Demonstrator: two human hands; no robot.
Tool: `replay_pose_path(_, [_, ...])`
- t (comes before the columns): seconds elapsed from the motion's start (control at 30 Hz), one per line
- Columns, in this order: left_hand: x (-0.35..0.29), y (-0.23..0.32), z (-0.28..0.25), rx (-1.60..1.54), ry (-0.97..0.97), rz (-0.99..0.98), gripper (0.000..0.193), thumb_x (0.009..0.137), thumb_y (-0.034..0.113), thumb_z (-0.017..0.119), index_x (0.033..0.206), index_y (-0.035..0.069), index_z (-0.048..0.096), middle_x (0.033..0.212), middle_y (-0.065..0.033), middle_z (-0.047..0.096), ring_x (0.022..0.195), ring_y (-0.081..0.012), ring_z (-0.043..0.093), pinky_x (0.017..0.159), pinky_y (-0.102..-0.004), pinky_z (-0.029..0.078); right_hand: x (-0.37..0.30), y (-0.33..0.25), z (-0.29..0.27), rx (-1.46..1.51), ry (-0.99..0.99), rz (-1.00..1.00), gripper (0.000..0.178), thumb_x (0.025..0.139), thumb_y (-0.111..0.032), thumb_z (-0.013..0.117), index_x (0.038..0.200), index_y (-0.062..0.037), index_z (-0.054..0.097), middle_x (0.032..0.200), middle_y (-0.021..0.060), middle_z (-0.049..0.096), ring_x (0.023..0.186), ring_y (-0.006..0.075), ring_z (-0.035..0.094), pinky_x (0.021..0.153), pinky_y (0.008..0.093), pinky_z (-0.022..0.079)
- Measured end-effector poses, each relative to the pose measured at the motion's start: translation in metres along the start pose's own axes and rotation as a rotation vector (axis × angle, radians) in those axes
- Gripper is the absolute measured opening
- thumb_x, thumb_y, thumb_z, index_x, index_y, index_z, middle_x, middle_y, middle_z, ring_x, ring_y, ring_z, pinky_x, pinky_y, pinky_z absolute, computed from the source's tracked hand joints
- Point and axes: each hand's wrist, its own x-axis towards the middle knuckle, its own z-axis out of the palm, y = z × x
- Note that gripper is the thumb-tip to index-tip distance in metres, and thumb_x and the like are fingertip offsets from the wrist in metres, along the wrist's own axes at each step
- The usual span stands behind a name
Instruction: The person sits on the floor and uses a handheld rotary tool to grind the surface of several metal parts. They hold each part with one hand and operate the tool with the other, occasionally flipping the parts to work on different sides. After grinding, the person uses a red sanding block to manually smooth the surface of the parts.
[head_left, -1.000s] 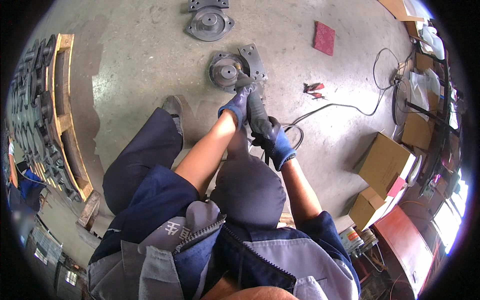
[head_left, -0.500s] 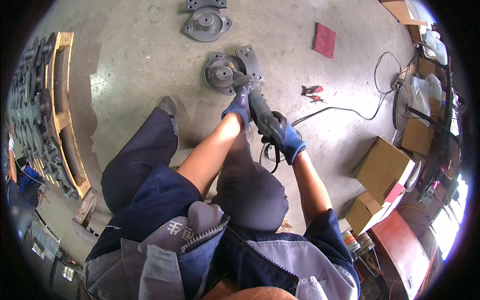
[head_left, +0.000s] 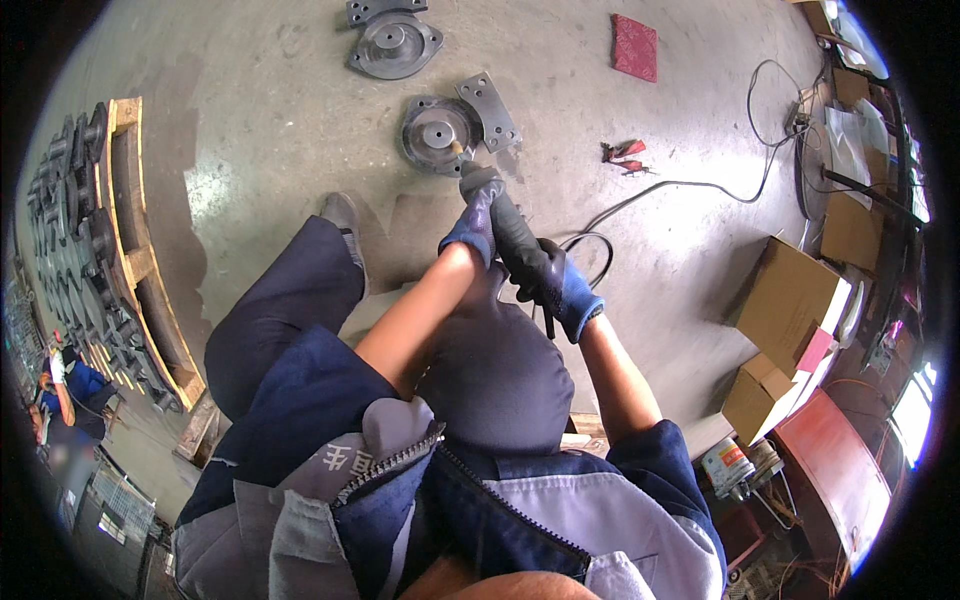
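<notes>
The left hand (head_left: 480, 203) is curled round the front of a dark power tool (head_left: 515, 233); the right hand (head_left: 553, 282) is wrapped round its back end; the tool's tip (head_left: 457, 149) is at the near side of a round metal part (head_left: 420, 137) on the floor (head_left: 270, 130), but I cannot tell if they touch; a plate with holes (head_left: 489, 112) lies beside that part.
</notes>
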Motion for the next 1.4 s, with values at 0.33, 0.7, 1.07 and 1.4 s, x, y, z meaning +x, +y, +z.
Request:
replay_pose_path(0.33, [-0.01,0.026,0.003,0.093,-0.047,-0.151,0.058,0.079,0.057,0.06,0.108,0.007,0.058,0.095,-0.0142,0.062,0.083,-0.0269,0.059,0.084,-0.0389,0.047,-0.008,-0.016,0.018,0.162,0.003,-0.016,0.038,0.088,-0.027,0.061,0.109,0.0035,0.053,0.086,0.0112,0.064,0.07,0.0162,0.065,0.055,0.0274,0.053])
replay_pose_path(0.7, [0.006,0.045,0.0,0.013,-0.156,-0.137,0.055,0.081,0.05,0.061,0.115,0.007,0.054,0.093,-0.0141,0.064,0.08,-0.0265,0.061,0.079,-0.0385,0.05,0.0,-0.044,0.034,0.033,0.08,-0.005,0.036,0.087,-0.018,0.061,0.11,0.0077,0.05,0.08,0.0118,0.064,0.064,0.0161,0.064,0.055,0.0278,0.052])
replay_pose_path(1.07, [0.007,0.056,0.008,-0.016,-0.142,-0.075,0.057,0.079,0.054,0.062,0.108,0.006,0.058,0.091,-0.0127,0.064,0.078,-0.0253,0.062,0.074,-0.0379,0.051,0.017,-0.046,0.026,-0.022,0.052,-0.054,0.041,0.088,-0.022,0.06,0.114,0.0076,0.049,0.088,0.0132,0.063,0.073,0.0178,0.065,0.054,0.029,0.053])
replay_pose_path(1.4, [0.024,0.055,0.011,-0.034,-0.201,-0.03,0.054,0.078,0.055,0.061,0.105,0.008,0.06,0.088,-0.0101,0.064,0.077,-0.0249,0.061,0.073,-0.037,0.05,0.017,-0.052,0.019,0.029,0.011,-0.122,0.049,0.089,-0.035,0.058,0.116,0.0046,0.049,0.086,0.0114,0.063,0.066,0.0166,0.063,0.052,0.0264,0.05])
